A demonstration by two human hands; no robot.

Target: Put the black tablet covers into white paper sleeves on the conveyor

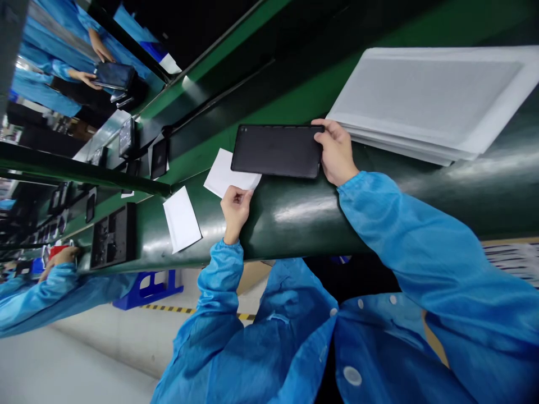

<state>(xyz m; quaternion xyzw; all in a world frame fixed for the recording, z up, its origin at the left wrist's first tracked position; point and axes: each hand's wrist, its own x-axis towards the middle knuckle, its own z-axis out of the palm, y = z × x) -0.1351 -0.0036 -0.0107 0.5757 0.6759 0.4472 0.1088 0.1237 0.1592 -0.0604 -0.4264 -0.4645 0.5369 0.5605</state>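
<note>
Above that bench [290,210], the tablet [275,151] could totally slip, since right hand [337,151] grips just one end while left hand [236,207] pinches paper [222,173].

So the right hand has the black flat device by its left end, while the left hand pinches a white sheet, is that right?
Not quite: the head view shows the right hand holding the black flat device by its right end. The left hand does pinch a white sheet.
</note>
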